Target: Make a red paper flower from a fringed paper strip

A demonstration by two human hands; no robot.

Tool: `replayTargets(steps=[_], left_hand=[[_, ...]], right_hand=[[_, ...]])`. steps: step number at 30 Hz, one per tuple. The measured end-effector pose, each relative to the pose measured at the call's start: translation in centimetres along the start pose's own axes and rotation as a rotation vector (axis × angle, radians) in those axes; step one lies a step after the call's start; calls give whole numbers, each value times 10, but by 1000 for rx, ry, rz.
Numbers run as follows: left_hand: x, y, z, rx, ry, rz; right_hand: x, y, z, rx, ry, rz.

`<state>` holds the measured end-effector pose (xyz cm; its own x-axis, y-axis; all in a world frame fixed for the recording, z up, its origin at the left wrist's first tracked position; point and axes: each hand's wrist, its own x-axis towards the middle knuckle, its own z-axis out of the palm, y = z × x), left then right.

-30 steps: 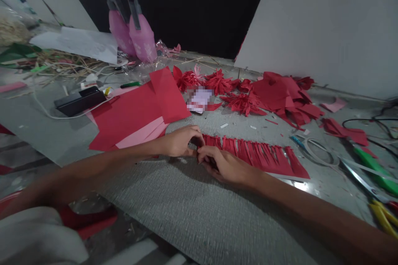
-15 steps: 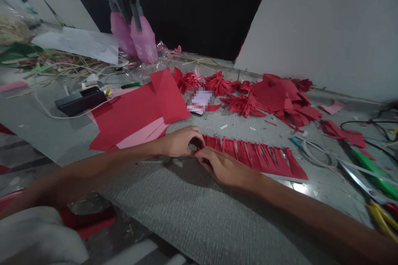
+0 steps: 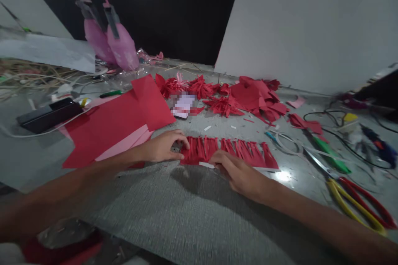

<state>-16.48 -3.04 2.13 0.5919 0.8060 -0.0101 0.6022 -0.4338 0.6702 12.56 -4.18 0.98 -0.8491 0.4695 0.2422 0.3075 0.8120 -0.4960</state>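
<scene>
Pink plastic bottles (image 3: 122, 47) stand behind. Left hand (image 3: 164, 147) grips a crosswise red fringed-paper strip (image 3: 202, 154), fringe pointing away; right hand (image 3: 241, 174), hold unclear.

Scissors (image 3: 332, 175) and fringed red paper (image 3: 203, 155) suggest a craft workspace.

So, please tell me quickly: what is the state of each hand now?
Left hand: curled at the fringed red paper strip's left end; grip cannot be told.
Right hand: closed, apparently pinching the thin white strip.
</scene>
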Motion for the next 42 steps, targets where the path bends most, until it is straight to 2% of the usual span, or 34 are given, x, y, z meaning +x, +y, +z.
replayTargets(steps=[6,12,19,23,29,42], left_hand=[[4,4,-4,22,2,-62],[10,10,-7,44,-11,-131],[15,-8,-17,118,-47,-249],[17,-14,-25,138,-72,-262],[20,-6,-29,120,-106,-279],[19,-17,-32,5,-103,-281]], right_hand=[[-34,-1,-20,-30,41,87],[-61,12,-35,-109,249,149],[-93,19,-61,-126,422,293],[-114,26,-70,-133,493,420],[-141,39,-80,-106,552,578],[-178,50,-91,-159,600,789]])
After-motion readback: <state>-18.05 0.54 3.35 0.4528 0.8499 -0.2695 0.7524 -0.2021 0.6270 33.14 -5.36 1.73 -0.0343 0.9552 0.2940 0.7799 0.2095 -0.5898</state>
